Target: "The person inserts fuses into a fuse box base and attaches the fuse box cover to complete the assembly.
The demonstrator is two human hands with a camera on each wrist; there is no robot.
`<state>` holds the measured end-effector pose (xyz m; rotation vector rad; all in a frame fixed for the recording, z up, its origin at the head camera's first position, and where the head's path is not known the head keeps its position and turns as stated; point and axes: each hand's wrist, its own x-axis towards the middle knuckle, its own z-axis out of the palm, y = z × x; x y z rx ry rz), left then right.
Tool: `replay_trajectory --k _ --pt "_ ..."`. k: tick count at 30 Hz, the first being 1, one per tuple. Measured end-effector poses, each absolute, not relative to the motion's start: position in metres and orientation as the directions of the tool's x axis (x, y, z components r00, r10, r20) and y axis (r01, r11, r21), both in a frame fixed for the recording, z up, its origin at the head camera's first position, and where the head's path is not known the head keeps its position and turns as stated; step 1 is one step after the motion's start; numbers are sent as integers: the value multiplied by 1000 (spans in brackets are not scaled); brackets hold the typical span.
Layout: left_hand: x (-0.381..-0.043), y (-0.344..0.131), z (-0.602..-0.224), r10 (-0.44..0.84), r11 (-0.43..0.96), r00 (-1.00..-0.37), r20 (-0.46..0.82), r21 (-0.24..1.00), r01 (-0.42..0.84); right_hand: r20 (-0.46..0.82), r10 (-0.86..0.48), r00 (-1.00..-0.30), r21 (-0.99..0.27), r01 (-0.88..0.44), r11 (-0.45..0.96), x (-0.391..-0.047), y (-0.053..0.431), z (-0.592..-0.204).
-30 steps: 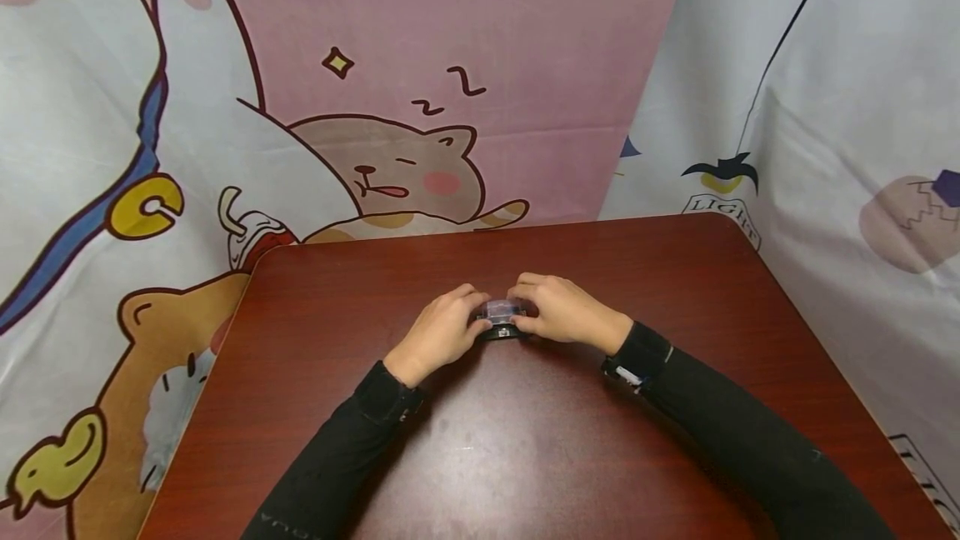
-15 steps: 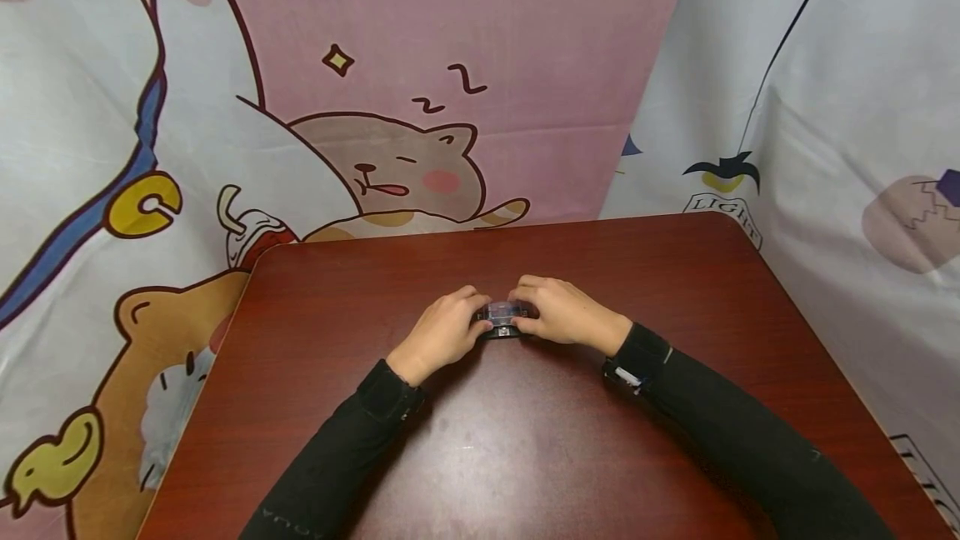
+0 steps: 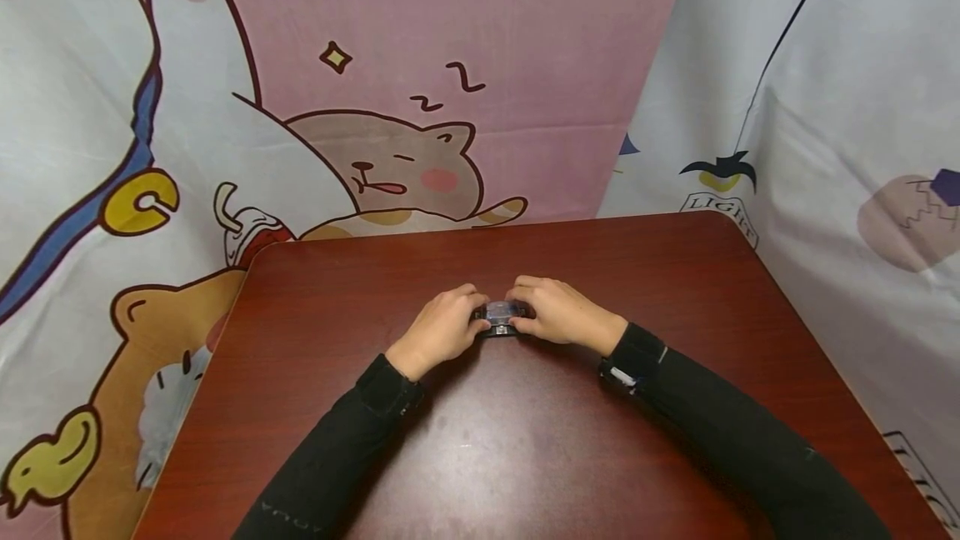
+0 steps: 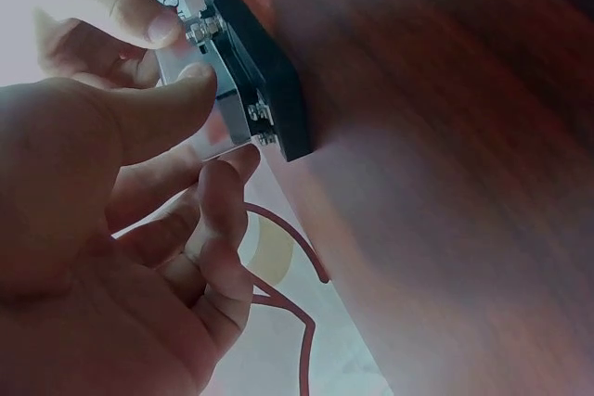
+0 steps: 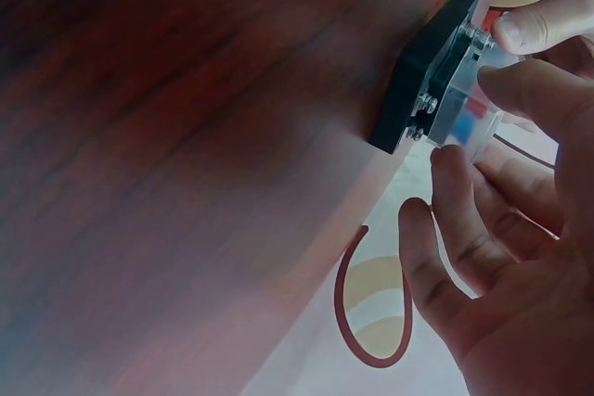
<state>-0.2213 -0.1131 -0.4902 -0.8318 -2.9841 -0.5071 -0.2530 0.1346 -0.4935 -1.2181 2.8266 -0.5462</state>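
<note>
A small device stands on the table between the hands, with a flat black base (image 4: pixel 269 71), metal screw terminals (image 5: pixel 426 103) and a clear plastic cover (image 3: pixel 501 312). Something red and blue shows through the cover in the right wrist view. From one side, the left hand (image 3: pixel 438 328) pinches the cover with thumb and fingers. The right hand (image 3: pixel 567 312) pinches it from the opposite side, thumb toward the near edge. In the wrist views the base lies flat on the wood. Fingertips hide part of the cover.
A reddish-brown wooden table (image 3: pixel 465 448) spreads around the hands, its far edge a short way beyond the device. Cartoon-printed cloth (image 3: pixel 525 40) hangs behind the table and along its sides. Dark sleeves and wrist straps (image 3: pixel 637 357) cover the forearms.
Both hands keep their hold on the clear cover, almost in the same spot. The head view has shifted very slightly.
</note>
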Motion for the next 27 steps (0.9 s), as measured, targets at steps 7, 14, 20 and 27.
replay_trajectory --k 7,14,20,27 --pt "-222 -112 -489 505 807 -860 72 315 500 124 -704 -699 -322 -700 637 -255 134 -498" --pt "-222 -112 -491 498 812 -864 73 310 494 123 -696 -708 -308 -694 651 -256 134 -499" --pt "-221 -117 -490 485 826 -874 38 307 472 72 -673 -736 -323 -655 683 -251 139 -491" --pt "-219 -135 -478 415 847 -902 121 312 431 215 -559 -801 -351 -598 721 -247 155 -476"
